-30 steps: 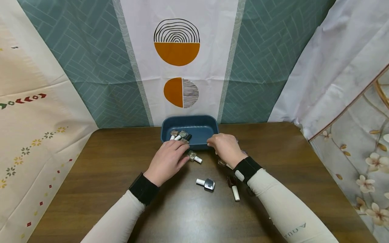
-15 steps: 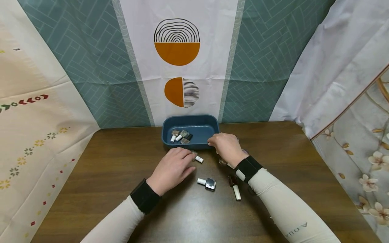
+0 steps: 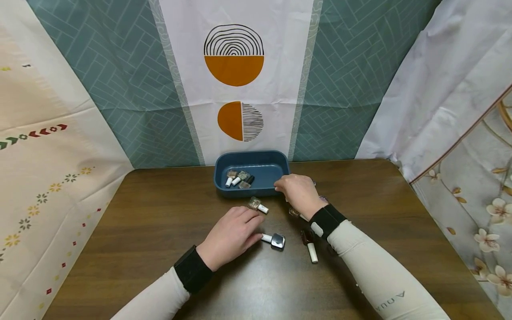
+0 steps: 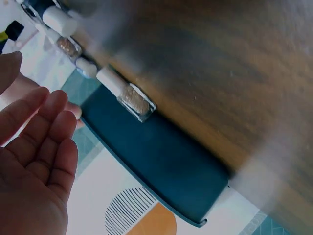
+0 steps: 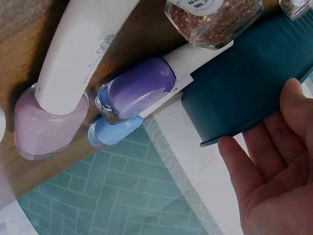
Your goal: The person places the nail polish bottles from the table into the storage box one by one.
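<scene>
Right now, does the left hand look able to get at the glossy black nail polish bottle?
Probably yes: the left hand is close beside the white cap of the glossy black nail polish bottle, and no other thing shows between them.

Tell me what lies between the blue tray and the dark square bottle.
In the head view, a white-capped glitter bottle lies there, nearer the blue tray than the dark square bottle; the left hand borders the stretch.

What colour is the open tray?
The tray is dark blue, shown best in the head view.
</scene>
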Motion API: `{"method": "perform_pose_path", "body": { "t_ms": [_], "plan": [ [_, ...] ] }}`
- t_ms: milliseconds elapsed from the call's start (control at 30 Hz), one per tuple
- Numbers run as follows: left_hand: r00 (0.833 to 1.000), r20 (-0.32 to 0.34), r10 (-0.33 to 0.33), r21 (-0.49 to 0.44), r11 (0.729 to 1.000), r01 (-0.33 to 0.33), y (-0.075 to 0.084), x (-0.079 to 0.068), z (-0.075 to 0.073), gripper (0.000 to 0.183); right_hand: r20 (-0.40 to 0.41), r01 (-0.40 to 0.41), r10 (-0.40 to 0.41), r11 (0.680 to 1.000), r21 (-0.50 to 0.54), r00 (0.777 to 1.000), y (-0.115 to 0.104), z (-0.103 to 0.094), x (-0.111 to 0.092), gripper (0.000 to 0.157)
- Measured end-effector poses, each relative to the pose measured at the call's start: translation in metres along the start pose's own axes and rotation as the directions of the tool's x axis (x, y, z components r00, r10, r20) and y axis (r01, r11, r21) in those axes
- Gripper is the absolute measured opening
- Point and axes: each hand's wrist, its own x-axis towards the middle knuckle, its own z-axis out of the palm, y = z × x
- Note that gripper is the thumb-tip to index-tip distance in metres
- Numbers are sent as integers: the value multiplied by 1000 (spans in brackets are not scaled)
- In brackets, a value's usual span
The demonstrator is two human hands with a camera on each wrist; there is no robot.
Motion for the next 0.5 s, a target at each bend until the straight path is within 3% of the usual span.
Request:
{"method": "perform_pose_path", "body": {
  "t_ms": [500],
  "plan": [
    [996, 64, 58, 23, 998, -59, 16, -3, 13, 36, -25, 16, -17, 1000, -2, 1000, -1, -1, -1, 12]
  ]
}}
